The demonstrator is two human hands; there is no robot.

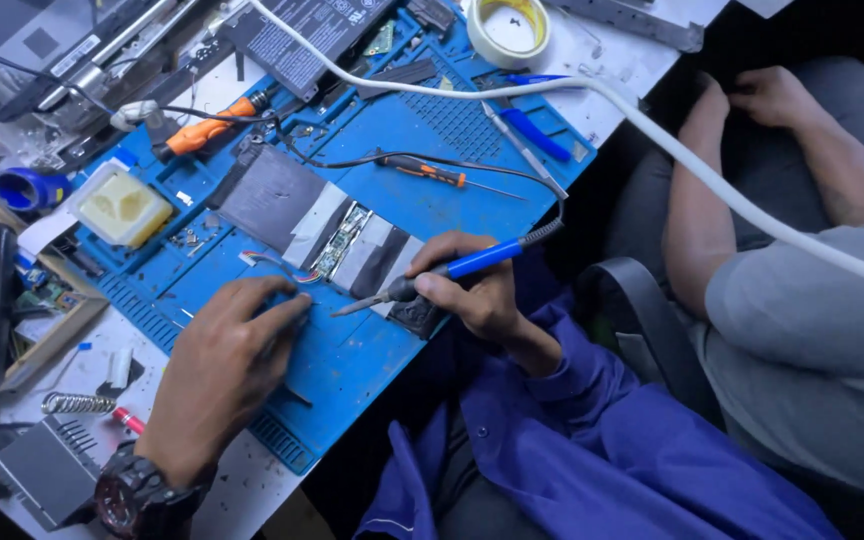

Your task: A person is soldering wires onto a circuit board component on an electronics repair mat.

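Blue sleeve fabric fills the near edge at 5 o'clock of the view, and a dark wristwatch is seen at 7 o'clock on the left wrist. The left hand is pressed flat on the blue mat, fingers together, their tips resting on thin coloured wires at the near end of a taped battery pack.

The right hand is closed around a soldering iron, the fingers clamped on its blue handle. The iron's long axis runs from about 2 o'clock down to 8 o'clock, the cord leaving at the upper end and the metal tip pointing toward 8 o'clock. The tip is held just beside the small circuit strip of the pack, near the wires; contact cannot be confirmed.

As a judgement, the work is at an early-to-middle stage: the pack is laid out and its strip exposed, the wires are held in place, but no finished joint can be made out.

An orange-handled screwdriver lies at 12 o'clock of the pack. A tape roll sits on the counter at 1 o'clock. Another person's arm rests at 3 o'clock, well apart.
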